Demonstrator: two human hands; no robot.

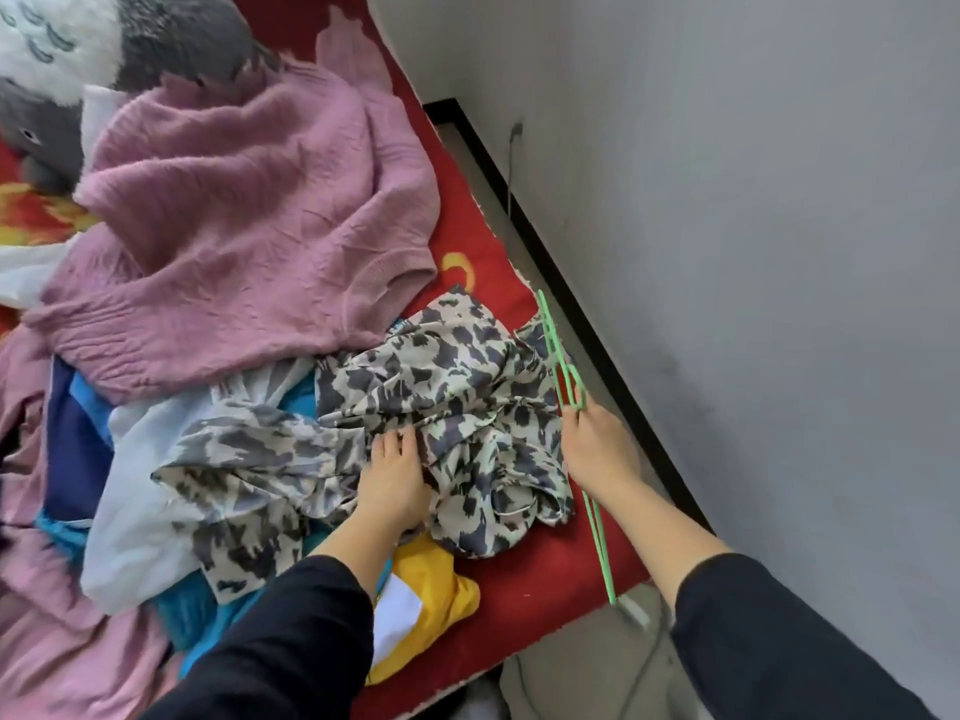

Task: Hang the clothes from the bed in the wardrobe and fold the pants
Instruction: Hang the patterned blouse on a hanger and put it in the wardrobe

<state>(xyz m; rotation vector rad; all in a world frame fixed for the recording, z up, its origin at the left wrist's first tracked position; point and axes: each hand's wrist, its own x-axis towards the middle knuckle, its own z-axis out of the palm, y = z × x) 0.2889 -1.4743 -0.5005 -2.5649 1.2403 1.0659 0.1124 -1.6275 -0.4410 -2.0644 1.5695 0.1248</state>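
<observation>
A crumpled garment with a dark-and-cream blotch print [467,387] lies at the near right of the red bed [498,574]. My left hand [396,478] lies on its middle, fingers dug into the folds. My right hand [597,449] grips a thin green hanger [558,350] at the bed's right edge, beside the printed garment. The hanger's hook end points away from me and its lower part runs under my wrist [602,553]. A mauve knitted sweater [249,220] lies behind the printed garment.
More clothes are piled to the left: pale blue fabric [140,491], dark blue and teal pieces [72,433], pink cloth [67,646], and a yellow piece [431,579] under my left wrist. A grey-white plush toy [78,49] sits at the far left. A grey wall [753,252] stands close on the right.
</observation>
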